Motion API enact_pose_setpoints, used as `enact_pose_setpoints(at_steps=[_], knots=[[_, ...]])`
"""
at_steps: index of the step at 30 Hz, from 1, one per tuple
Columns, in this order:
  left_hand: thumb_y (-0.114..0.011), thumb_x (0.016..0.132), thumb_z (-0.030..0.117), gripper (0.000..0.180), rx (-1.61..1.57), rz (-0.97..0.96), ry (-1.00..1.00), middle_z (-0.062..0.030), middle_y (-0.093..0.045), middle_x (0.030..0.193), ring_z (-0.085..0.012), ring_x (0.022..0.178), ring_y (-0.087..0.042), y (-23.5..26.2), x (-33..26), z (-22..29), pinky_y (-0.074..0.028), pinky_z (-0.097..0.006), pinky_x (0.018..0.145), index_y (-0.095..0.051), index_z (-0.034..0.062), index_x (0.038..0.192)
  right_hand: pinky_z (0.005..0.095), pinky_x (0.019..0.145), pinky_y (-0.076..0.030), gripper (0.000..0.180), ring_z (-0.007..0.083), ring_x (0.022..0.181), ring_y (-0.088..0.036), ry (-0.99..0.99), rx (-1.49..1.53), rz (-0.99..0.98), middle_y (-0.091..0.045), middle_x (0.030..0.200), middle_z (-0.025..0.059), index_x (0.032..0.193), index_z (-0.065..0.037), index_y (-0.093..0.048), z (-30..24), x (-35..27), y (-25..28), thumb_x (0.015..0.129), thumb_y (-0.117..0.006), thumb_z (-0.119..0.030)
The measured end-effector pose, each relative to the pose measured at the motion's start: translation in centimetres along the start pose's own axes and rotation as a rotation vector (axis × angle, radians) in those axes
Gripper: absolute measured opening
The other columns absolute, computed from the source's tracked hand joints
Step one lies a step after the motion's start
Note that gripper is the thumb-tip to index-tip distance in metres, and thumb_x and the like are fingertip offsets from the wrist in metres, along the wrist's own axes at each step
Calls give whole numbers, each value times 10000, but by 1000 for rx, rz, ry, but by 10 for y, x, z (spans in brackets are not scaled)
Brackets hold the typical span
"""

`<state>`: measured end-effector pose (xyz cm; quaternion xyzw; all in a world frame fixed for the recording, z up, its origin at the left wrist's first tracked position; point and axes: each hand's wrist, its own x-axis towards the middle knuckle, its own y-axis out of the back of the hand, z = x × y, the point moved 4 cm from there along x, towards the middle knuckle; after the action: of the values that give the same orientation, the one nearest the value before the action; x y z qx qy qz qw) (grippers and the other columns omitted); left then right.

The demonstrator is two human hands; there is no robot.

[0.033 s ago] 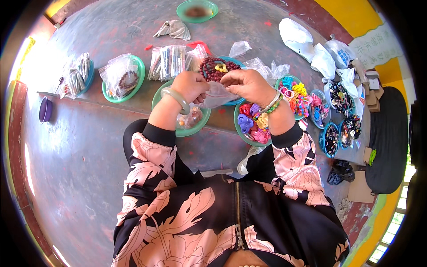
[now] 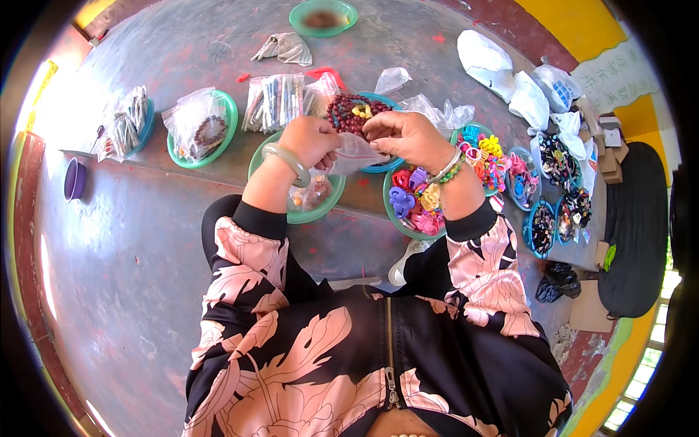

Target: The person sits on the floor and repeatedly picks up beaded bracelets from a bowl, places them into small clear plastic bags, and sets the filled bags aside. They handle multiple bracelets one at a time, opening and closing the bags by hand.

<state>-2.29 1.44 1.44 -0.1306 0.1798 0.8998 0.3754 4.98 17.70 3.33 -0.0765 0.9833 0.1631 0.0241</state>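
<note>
A small clear plastic bag point(image 2: 354, 152) is stretched between my two hands above the baskets. My left hand point(image 2: 313, 142) is closed on the bag's left side. At its right end, the thumb and fingers of my right hand point(image 2: 409, 138) pinch the bag. Just beyond lie dark red bead bracelets point(image 2: 349, 109) in a blue basket point(image 2: 382, 166), partly hidden by my hands. Under my left wrist, a green basket point(image 2: 297, 216) holds bagged beads point(image 2: 314, 192). Colourful hair clips point(image 2: 416, 204) fill another green basket point(image 2: 393, 218) below my right wrist.
To the left are bagged pens point(image 2: 273, 102), a green basket point(image 2: 231, 120) with a bagged bracelet and a purple cup point(image 2: 74, 179). Baskets of hair accessories point(image 2: 542, 227) and white plastic bags point(image 2: 484, 62) stand on the right. A cloth point(image 2: 286, 49) lies farther off.
My right hand has shifted very slightly to the right, still pinching the bag. My left hand has stayed in place.
</note>
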Motion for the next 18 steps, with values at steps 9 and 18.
enact_pose_setpoints(at_steps=[9, 18], knots=[[-598, 782, 156, 164, -415, 16, -74, -40, -566, 576, -91, 452, -528, 19, -10, 6, -408, -184, 402, -579, 16, 697, 292, 898, -387, 678, 165, 1007, -509, -65, 247, -96, -546, 1089, 66, 1236, -38, -414, 42, 7, -3, 648, -743, -123], [-556, 837, 183, 175, -959, -42, -187, -61, -593, 636, -107, 471, -534, 27, -8, 10, -410, -184, 413, -577, 13, 798, 264, 785, -455, 326, 125, 881, -572, -107, 560, -76, -615, 957, 55, 1061, -32, -565, 52, 11, -43, 743, -637, -45]])
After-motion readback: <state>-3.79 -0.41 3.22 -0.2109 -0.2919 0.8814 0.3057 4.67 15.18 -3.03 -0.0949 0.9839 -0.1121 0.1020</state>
